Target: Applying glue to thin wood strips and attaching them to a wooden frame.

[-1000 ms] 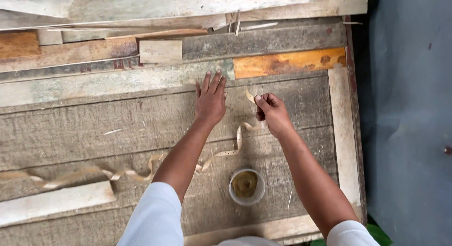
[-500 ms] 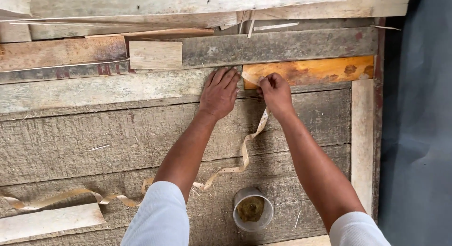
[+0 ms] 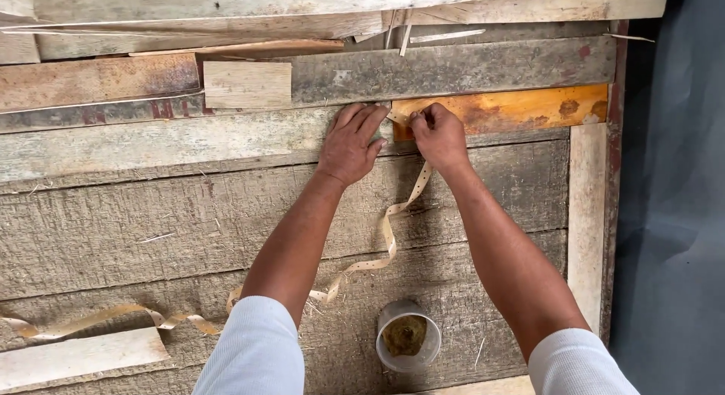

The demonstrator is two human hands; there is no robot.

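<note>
Pinching hand: right hand [image 3: 439, 137] clamped the perforated strip [image 3: 389, 236] end, upper centre.
Left hand [image 3: 352, 144]: flat, fingers together, on grey planks [image 3: 151, 229].
Strip: trailed to lower left.
Nearby: orange board [image 3: 521, 108]; plastic cup [image 3: 408, 337], bottom centre.

Even, soft daylight throughout; no single source evident. Bright but not overexposed. Shadows faint and short: thin dark lines under both forearms and in the gaps of the grey wooden boards [image 3: 151, 229]. No glare; mild sheen only on the orange varnished plank [image 3: 529, 108] and the rim of the clear plastic cup [image 3: 408, 337]. Focus sharp across the centre, wood grain crisp. Slight softness at the white sleeves along the bottom edge. Dark flat band at the right edge, detail lost. No visible motion blur.
</note>
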